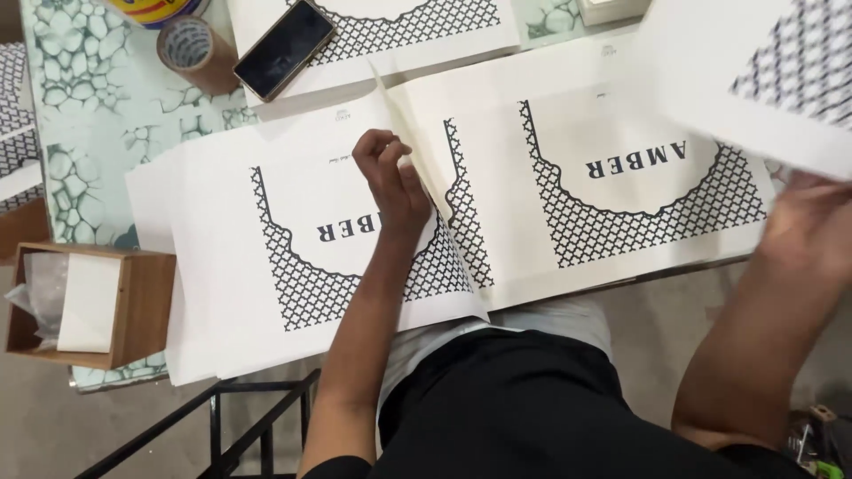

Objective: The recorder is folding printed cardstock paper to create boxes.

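Note:
My left hand (390,182) rests on a stack of white printed sheets (231,266) with a black lattice pattern, its fingers pinching the raised right edge of the top sheet (417,142). A second printed sheet (639,177) lies flat to the right of it. My right hand (812,222) is at the right edge, blurred, holding up another lattice-printed sheet (754,80) above the table.
A glass table with a green cracked pattern (98,115) carries the sheets. A dark phone (284,49) lies on more printed paper at the back, beside a brown tape roll (191,49). A wooden box (89,306) with plastic-wrapped paper sits at the left. A black metal frame (231,426) stands below.

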